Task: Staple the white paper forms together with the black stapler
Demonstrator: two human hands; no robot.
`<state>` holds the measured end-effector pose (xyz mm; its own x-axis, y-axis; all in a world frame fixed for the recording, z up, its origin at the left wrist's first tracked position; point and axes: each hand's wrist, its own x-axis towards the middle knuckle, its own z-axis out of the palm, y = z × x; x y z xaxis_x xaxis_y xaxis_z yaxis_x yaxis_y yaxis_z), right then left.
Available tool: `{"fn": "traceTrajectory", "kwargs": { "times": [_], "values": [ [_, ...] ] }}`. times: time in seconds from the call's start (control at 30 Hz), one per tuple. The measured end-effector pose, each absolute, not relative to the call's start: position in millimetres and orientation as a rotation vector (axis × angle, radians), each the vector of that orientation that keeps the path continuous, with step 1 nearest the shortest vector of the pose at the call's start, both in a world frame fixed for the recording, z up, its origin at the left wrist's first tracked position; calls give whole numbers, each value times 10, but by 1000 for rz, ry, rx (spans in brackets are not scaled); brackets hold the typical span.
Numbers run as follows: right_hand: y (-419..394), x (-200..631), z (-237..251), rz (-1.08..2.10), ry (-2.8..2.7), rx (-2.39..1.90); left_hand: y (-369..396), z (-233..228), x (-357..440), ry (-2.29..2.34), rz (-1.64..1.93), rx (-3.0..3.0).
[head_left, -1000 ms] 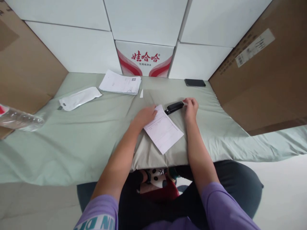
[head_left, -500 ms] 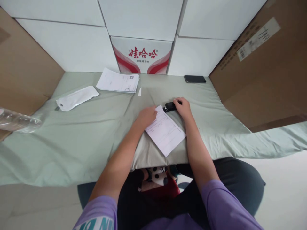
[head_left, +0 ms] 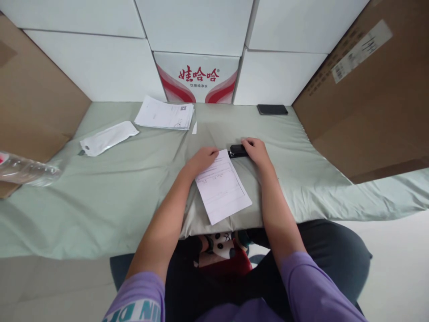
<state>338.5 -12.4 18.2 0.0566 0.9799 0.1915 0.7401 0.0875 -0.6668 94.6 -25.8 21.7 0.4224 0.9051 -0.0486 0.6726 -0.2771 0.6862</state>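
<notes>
Printed paper sheets (head_left: 223, 192) lie slanted at the front of the cloth-covered table, their lower corner near its edge. My left hand (head_left: 203, 159) pinches the upper left corner of the sheets. Just right of that top edge sits a black stapler (head_left: 237, 151), its jaw end pointing left and close to the paper's upper corner. My right hand (head_left: 255, 150) is closed around the stapler's right end. Whether the paper's corner is inside the stapler's jaw is too small to tell.
A stack of printed papers (head_left: 164, 114) and a white plastic pouch (head_left: 109, 137) lie at the left. A paper scrap (head_left: 195, 128) is beside the stack. Further out are a clear bottle (head_left: 30, 170), a black phone (head_left: 272, 109), brown cartons (head_left: 375, 98) and white boxes (head_left: 197, 78).
The sheets have turned clockwise, their lower end swinging left. My left hand has shifted slightly left with them. My right hand and the stapler are nearly where they were.
</notes>
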Motion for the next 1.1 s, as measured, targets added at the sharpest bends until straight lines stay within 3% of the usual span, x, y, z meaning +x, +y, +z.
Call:
{"fn": "traceTrajectory", "kwargs": {
  "times": [0.4,0.87,1.1],
  "values": [
    [-118,3385,172,468,-1756,-1718,-492,178,1377,1747,287,2227],
    [-150,3345,242,483,-1899,-1700,-666,251,1509,1889,365,1979],
    [-135,3346,198,494,-1758,-1840,-571,207,1421,1713,459,1827]
  ]
}}
